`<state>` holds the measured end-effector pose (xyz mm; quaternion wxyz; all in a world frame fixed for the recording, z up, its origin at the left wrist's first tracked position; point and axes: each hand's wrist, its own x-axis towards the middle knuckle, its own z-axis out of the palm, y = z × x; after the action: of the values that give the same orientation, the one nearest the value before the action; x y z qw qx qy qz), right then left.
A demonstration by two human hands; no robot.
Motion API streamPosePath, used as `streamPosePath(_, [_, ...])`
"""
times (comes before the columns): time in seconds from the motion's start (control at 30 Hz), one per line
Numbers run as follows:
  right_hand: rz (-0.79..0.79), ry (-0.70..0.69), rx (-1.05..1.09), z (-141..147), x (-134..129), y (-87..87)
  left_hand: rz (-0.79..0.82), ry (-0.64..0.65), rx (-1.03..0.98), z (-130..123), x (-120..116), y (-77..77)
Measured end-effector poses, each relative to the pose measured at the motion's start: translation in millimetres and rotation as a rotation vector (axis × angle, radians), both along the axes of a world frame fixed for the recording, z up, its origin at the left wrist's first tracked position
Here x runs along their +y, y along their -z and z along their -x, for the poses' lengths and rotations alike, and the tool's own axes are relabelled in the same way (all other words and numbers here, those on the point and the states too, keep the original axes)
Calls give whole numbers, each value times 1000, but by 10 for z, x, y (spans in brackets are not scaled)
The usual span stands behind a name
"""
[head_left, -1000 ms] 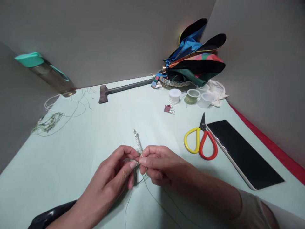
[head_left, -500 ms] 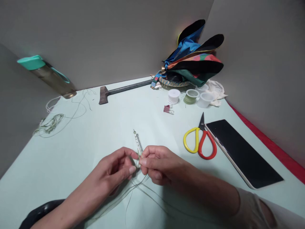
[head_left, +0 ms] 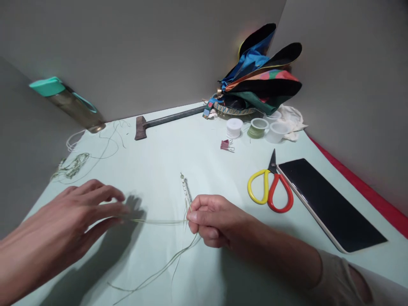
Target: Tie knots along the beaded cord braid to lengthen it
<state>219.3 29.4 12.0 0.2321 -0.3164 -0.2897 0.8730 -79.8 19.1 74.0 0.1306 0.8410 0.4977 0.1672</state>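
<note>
A short knotted piece of white and green cord (head_left: 184,187) lies on the pale table, its lower end running into my right hand (head_left: 210,221). The thumb and index finger of that hand are pinched shut on it. Out to the left, my left hand (head_left: 92,214) grips thin green cords (head_left: 156,221) between thumb and fingers, its fingertips slightly blurred. These cords stretch almost level between the two hands. Other loose green cord ends (head_left: 159,270) hang below my right hand and curve to the lower left over the table.
Scissors (head_left: 267,191) with yellow and red handles and a phone (head_left: 331,204) lie at right. Behind are a binder clip (head_left: 227,145), a white spool (head_left: 234,128), a green spool (head_left: 257,128), a hammer-like tool (head_left: 140,127), a bottle (head_left: 73,106) and a cord bundle (head_left: 75,165).
My left hand has moved away to the left, drawing green cords out straight from the knotted piece. My right hand keeps its pinch in nearly the same spot.
</note>
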Motion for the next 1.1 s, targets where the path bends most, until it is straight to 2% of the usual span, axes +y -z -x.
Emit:
streamPosePath(0.07, [-1,5,5,4,-9,-6,20,51,28,-153,34,31])
streamPosePath(0.17, [-3,13,20,1,-26,-10,120,94,-33,-543,-15,80])
streamPosePath(0.27, [-8,1,37,-3,-35,6,242,75,-98,-866,-99,123])
streamPosePath(0.33, [-13,-7,44,-1,-37,21,322,67,-140,-965,-134,159])
streamPosePath(0.43, [-13,-8,36,7,-37,30,412,67,-193,-989,-149,234])
streamPosePath(0.53, [0,0,12,21,-41,17,430,27,-243,-988,-147,310])
streamPosePath(0.83, [48,16,-60,70,-59,9,316,-66,-236,-1050,-274,401])
streamPosePath(1.1, [-5,29,-135,93,-73,33,261,-10,-190,-1031,-255,443])
